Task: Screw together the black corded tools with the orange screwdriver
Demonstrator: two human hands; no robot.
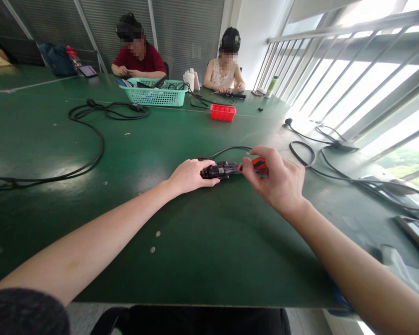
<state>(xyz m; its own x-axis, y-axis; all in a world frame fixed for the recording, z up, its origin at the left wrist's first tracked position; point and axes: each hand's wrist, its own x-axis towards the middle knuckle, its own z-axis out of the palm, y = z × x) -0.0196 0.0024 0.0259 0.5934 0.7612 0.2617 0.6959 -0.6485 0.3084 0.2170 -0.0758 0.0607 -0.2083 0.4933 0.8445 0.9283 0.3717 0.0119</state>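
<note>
Near the middle of the green table point(195, 260), my left hand point(188, 177) is closed around the end of a black elongated device point(220, 170). A thin black cable point(226, 149) runs behind the device; I cannot make out where it joins. My right hand point(279, 179) grips the orange-and-black handle of a screwdriver point(260, 164), held nearly level with its shaft pointing left at the device. The screwdriver's tip is too small to tell apart from the device. My right fingers partly cover the handle.
A mint basket point(157, 97) of tools and a red box point(222, 113) stand further back. Black cables lie left point(99, 139) and right point(310, 158). Two people sit opposite, one in a red shirt point(150, 60), one in a light top point(223, 74). Railings point(321, 60) line the right.
</note>
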